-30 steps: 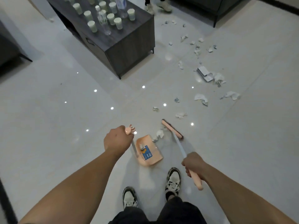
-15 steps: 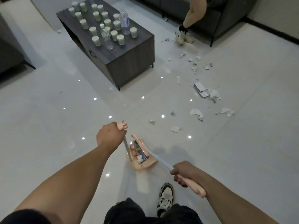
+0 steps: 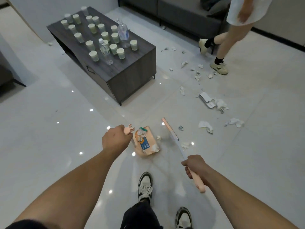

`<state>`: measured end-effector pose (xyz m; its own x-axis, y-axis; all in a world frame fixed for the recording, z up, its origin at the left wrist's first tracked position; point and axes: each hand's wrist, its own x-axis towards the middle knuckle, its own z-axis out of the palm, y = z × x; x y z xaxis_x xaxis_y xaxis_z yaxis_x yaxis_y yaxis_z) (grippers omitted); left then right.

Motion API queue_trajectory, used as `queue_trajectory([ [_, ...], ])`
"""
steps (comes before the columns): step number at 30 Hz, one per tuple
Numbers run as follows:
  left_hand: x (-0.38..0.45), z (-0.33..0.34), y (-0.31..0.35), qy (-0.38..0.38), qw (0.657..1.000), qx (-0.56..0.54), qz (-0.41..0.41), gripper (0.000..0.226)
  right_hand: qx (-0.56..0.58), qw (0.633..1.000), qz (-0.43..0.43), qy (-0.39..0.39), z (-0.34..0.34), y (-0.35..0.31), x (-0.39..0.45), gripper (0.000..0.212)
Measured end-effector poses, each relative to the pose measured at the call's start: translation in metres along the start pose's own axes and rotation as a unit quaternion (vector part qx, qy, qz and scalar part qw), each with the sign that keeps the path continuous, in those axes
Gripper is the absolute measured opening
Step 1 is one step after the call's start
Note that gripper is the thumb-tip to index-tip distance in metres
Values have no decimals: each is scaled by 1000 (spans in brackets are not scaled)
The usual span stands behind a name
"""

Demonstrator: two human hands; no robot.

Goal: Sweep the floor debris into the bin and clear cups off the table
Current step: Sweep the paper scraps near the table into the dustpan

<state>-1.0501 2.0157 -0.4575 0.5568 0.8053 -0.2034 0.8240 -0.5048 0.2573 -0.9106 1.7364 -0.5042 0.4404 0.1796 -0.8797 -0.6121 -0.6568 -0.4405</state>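
My left hand [image 3: 114, 139] grips the pink top of the dustpan handle. The peach dustpan [image 3: 146, 143] rests on the floor just right of that hand, with paper scraps lying in it. My right hand [image 3: 195, 166] holds the broom [image 3: 173, 136] by its pink grip; the white shaft slants up-left and the blurred pink head is to the right of the pan. Small paper scraps [image 3: 185, 145] lie beside the shaft. Larger crumpled paper [image 3: 206, 126] is scattered to the right. Several pale green cups [image 3: 113, 48] stand on the dark table [image 3: 132, 75].
Two clear plastic bottles [image 3: 123, 33] stand among the cups. Another person's legs [image 3: 221, 52] are at the upper right, beside a grey sofa [image 3: 181, 15]. A flat card box [image 3: 205, 99] lies in the debris trail. My shoes [image 3: 145, 185] are below the pan.
The broom head has swung out of the dustpan to its right. More scraps lie in the pan. The view has tilted up, and the other person has stepped rightward.
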Motion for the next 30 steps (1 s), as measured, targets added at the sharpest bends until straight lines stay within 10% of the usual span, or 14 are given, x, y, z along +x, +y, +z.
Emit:
queue_trajectory([
  [15,151,-4,-19,-60,998,-11,14,23,84,988,96,-92,99,-79,11,19],
  [30,139,10,74,-69,990,36,119,23,8,996,6,88,-25,-81,52,13],
])
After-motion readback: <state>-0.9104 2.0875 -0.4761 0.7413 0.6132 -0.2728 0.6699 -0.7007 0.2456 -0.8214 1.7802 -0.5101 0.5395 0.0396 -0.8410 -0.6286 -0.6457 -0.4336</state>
